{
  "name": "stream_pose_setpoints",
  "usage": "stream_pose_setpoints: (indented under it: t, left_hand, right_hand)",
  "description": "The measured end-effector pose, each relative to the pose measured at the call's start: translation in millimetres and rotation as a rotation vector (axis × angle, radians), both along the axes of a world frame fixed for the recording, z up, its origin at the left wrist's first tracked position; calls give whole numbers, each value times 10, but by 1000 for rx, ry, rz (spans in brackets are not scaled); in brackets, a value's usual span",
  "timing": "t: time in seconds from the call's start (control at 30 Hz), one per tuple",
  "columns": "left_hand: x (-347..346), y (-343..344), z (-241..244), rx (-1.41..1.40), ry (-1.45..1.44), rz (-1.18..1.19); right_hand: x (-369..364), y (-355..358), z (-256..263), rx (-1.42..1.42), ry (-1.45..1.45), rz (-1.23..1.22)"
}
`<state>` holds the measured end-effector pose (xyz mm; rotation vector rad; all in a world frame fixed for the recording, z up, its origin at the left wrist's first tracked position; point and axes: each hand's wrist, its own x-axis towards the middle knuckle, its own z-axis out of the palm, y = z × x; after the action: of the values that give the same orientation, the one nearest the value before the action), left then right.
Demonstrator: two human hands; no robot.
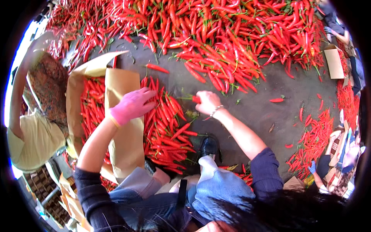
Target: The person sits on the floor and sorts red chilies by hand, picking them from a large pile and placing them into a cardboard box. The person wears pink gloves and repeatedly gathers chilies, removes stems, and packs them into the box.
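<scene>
My left hand (134, 104), in a pink glove, hovers over a heap of red chili peppers (166, 136) beside the paper bag. Its fingers are apart, and nothing shows between them. Bare, with a bracelet at the wrist, my right hand (208, 103) grips a red chili pepper (196, 99) whose green stem points left. Most of that pepper is hidden by my fingers. A brown paper bag (124, 150) lies along my left side, its mouth wide and many red peppers (94, 107) inside. One loose pepper (157, 68) rests on the floor just beyond the heap.
A large pile of red chilies (232, 37) spreads across the far floor. My black shoe (209, 146) stands on the dark floor (246, 116). At left sits a person in a pale shirt (37, 142). More people work at right, near another pepper heap (314, 139) and a paper bag (334, 63).
</scene>
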<state>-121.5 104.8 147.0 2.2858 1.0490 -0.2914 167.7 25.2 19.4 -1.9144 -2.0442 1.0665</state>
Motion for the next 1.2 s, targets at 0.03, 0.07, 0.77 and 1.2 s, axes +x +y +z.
stream_pose_setpoints:
  t: [0.03,0.07,0.77,1.2]
  left_hand:
    - [242,176,-165,76,-84,-68]
    - [369,320,-413,211,-188,-112]
    - [1241,1007,-1651,792,-362,186]
    - [1149,44,-1914,6,-172,786]
  right_hand:
    - [231,155,17,102,-17,-39]
    - [334,395,68,157,-103,-44]
    - [694,30,185,103,51,364]
    - [716,347,4,104,542,-561]
